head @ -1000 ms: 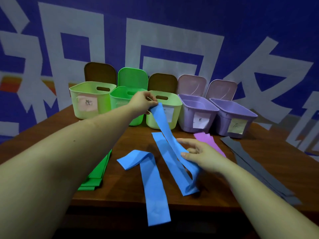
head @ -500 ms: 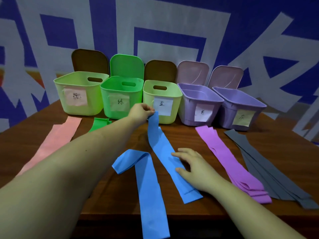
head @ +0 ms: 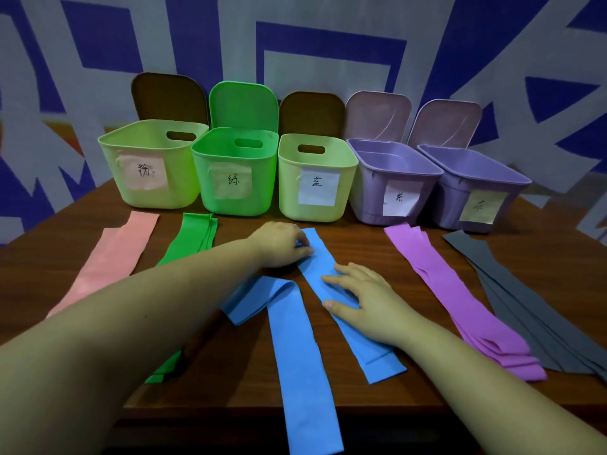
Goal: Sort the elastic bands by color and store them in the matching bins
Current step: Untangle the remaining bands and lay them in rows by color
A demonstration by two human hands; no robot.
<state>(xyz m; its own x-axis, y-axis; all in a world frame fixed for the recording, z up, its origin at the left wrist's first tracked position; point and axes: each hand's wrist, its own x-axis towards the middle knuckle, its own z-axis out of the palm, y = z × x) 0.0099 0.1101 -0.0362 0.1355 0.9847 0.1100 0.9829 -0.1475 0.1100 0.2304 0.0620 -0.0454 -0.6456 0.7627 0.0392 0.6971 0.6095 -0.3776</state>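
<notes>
A blue band (head: 317, 257) lies flat on the table, running from the blue-labelled pale green bin (head: 317, 178) toward me. My left hand (head: 282, 244) pinches its far end against the table. My right hand (head: 358, 297) rests flat on its middle, fingers straight. A second blue band (head: 295, 349), folded at its far end, hangs over the table's front edge. Pink bands (head: 115, 254), green bands (head: 193, 238), purple bands (head: 460, 300) and grey bands (head: 525, 310) lie in rows in front of their bins.
Five open bins line the back: a pale green one (head: 151, 165), a green one (head: 235, 172), the blue-labelled one, and two purple ones (head: 391, 182) (head: 473, 188), lids leaning on the wall. The brown table (head: 230, 366) ends close to me.
My left hand has lowered the blue band's far end from bin height down onto the table. My right hand has flattened onto the band's middle. The view has tilted down.
</notes>
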